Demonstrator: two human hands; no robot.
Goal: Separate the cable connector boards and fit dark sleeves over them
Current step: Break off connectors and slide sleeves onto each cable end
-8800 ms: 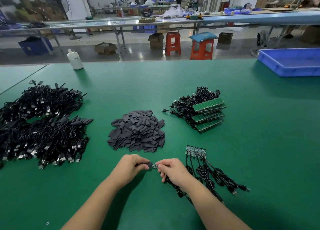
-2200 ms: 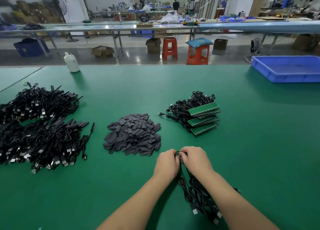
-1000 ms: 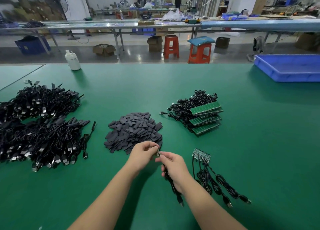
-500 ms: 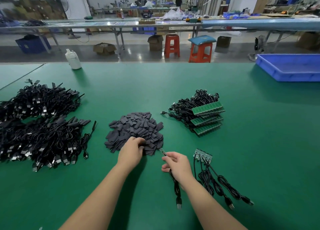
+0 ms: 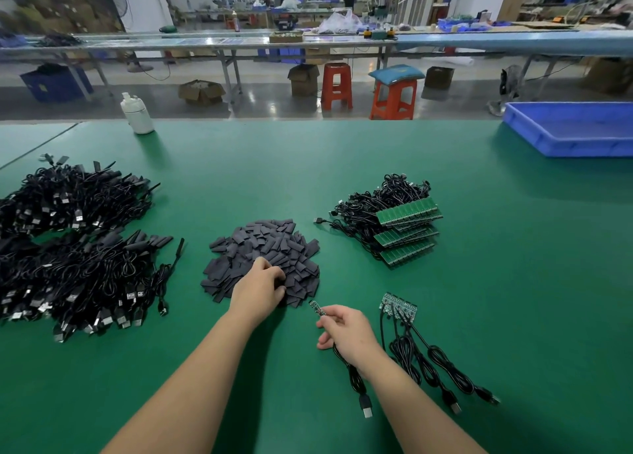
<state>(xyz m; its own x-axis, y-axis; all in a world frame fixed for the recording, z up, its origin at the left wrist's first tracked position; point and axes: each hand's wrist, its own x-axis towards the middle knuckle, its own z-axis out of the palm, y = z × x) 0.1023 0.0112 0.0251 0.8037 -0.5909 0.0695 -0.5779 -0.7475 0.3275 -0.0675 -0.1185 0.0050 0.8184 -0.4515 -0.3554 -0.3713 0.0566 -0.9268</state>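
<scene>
Now our left hand (image 5: 261, 287) lay on the near edge of the sleeve pile (image 5: 262, 258), fingers curled into it; whether they gripped a sleeve we could not tell. Just right, our right hand (image 5: 346, 328) pinched the cable (image 5: 356, 378), its small board (image 5: 317, 308) pointing far-left toward that pile.

My left hand (image 5: 261, 287) reaches forward from a bare forearm, palm down, fingers curled into the pile of dark sleeves (image 5: 263, 255). My right hand (image 5: 346, 330) sits nearer, just to the right, thumb and fingers pinching a cable (image 5: 356, 381) just behind its small connector board (image 5: 317, 308), which points forward-left.
</scene>
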